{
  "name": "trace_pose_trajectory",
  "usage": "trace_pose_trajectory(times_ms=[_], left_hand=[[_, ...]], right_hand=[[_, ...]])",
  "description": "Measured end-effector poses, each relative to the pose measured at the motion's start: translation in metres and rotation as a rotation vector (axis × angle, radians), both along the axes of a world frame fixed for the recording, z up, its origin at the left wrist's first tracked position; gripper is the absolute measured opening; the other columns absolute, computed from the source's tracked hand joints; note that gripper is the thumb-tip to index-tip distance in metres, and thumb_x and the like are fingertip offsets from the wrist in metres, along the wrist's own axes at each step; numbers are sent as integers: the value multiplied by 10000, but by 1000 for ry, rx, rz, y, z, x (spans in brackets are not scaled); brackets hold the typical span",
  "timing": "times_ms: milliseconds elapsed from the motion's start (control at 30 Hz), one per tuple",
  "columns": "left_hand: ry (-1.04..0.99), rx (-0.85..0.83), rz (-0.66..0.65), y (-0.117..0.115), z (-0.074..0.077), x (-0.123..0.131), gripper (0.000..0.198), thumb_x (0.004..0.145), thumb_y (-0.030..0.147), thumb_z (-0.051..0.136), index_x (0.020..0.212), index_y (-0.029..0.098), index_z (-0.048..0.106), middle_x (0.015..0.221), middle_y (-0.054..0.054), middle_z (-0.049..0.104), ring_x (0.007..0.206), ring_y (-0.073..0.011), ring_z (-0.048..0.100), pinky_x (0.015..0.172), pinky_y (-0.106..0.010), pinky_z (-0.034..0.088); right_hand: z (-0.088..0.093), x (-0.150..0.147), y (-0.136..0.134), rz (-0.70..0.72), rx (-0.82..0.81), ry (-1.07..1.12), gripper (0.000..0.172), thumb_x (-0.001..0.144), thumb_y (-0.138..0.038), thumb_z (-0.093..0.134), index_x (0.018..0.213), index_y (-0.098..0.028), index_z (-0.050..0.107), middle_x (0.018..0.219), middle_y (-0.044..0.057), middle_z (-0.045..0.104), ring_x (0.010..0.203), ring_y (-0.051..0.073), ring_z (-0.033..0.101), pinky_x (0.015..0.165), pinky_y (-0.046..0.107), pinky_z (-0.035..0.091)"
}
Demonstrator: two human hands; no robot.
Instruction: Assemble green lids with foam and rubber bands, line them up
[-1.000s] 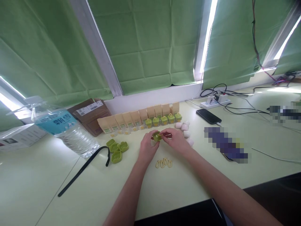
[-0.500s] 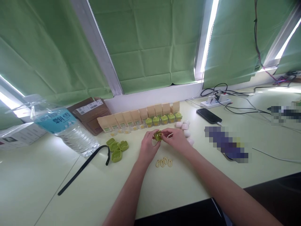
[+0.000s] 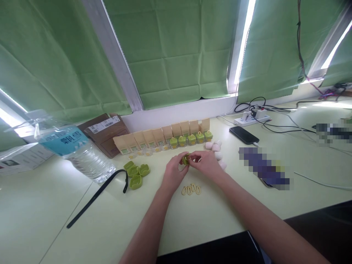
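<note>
My left hand [image 3: 173, 169] is closed around a small green plastic lid [image 3: 185, 160] above the table. At the lid's right side, my right hand [image 3: 202, 161] pinches a small pale yellow loop, mostly hidden by my fingertips. Several more yellow loops [image 3: 191, 189] lie in a row on the table just below my hands. To the left sits a cluster of loose green lids [image 3: 135, 182], hollow sides up. Behind my hands stand several small clear containers with green lids [image 3: 191, 139], some with a yellow loop on top.
Beige cards [image 3: 149, 138] line the back, with clear cups [image 3: 147, 151] before them. White and pink pieces [image 3: 216, 147] lie beside my right hand. A water bottle [image 3: 82, 154], black strap [image 3: 96, 198] and cardboard box [image 3: 106, 134] are left; a phone [image 3: 244, 135] and power strip [image 3: 253, 120] are right.
The green lid has turned slightly in my left fingers. My right fingertips have pressed closer against it, and the loop between them shows less. Everything on the table stays put.
</note>
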State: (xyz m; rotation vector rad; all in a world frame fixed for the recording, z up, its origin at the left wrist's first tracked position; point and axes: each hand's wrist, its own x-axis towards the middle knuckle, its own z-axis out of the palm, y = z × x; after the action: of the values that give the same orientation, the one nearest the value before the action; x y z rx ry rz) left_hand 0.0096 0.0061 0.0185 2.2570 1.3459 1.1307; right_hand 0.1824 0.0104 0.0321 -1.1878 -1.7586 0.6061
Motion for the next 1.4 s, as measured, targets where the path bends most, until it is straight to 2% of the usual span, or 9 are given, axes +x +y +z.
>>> trace_pose_trajectory(times_ms=[300, 633, 833, 1033, 1267, 1400], left_hand=[[-2, 28, -41, 0, -2, 0, 453, 813, 163, 605, 1250, 280, 574, 1078, -17, 680, 862, -136, 610, 839, -293, 512], [1, -1, -48, -1, -1, 0, 415, 830, 189, 618, 1233, 289, 590, 1089, -13, 685, 925, -147, 627, 805, -278, 503], [-11, -10, -67, -2, -1, -1, 388, 838, 219, 634, 1219, 282, 598, 1089, -13, 690, 876, -136, 625, 788, -274, 502], [7, 2, -58, 1, -3, -1, 413, 823, 186, 643, 1223, 277, 601, 989, -12, 678, 822, -133, 603, 760, -267, 493], [-49, -24, -24, 3, -2, 1, 452, 806, 145, 616, 1234, 281, 572, 1027, -11, 679, 797, -131, 610, 728, -258, 486], [-67, -51, 35, 3, 1, 1, 427, 818, 166, 602, 1231, 264, 562, 1022, -16, 686, 782, -134, 620, 720, -262, 484]], right_hand=[[2, 1, -1, 26, -14, -27, 147, 800, -242, 640, 747, -242, 778, 702, 3, 739, 598, 158, 609, 566, 267, 447], [6, 0, -3, 38, -84, -6, 148, 784, -217, 647, 761, -237, 792, 696, 0, 738, 598, 152, 597, 582, 265, 444], [5, 0, -3, 45, -116, -13, 151, 784, -205, 649, 768, -227, 797, 699, 7, 736, 602, 149, 593, 585, 261, 442], [3, 0, -1, 84, -113, -2, 160, 815, -220, 636, 788, -227, 794, 702, 0, 734, 606, 140, 590, 587, 247, 444], [-3, 0, 2, 87, -116, 73, 158, 854, -303, 641, 882, -245, 785, 814, 7, 758, 570, 140, 624, 597, 272, 498], [-3, 1, 5, 19, -62, 112, 156, 842, -311, 672, 945, -244, 768, 926, 20, 765, 625, 146, 661, 664, 296, 545]])
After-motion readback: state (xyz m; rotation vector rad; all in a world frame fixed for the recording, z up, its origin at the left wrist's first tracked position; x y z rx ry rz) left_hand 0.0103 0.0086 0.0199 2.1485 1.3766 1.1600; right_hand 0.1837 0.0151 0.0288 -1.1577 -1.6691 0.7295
